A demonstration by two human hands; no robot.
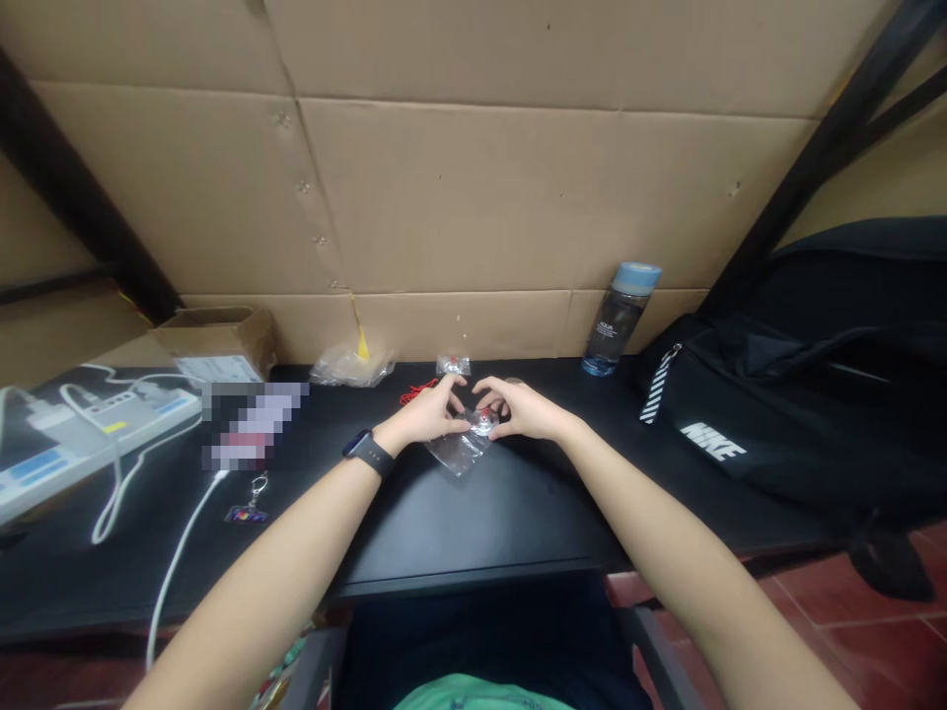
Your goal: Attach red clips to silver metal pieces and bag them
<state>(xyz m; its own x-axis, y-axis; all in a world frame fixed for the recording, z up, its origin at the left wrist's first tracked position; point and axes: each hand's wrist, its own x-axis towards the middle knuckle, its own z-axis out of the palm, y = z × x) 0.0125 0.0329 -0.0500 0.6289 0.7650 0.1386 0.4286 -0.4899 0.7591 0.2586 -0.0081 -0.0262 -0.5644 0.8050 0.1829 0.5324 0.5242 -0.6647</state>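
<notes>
Centrally, at twelve o'clock, a clear disc [484,422] is gripped between left hand [429,412] and right hand [527,408], a bag [460,457] against it; a bottle [617,320] is seen at one o'clock.

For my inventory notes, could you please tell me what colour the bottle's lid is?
Light blue; the lid shows best in the head view.

Blue-capped bottle [619,318]; black-and-white striped strap [659,387].

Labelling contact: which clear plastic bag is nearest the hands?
The frontmost bag, by the left hand and right hand; the small bag and crumpled bag lie back by the cardboard wall.
</notes>
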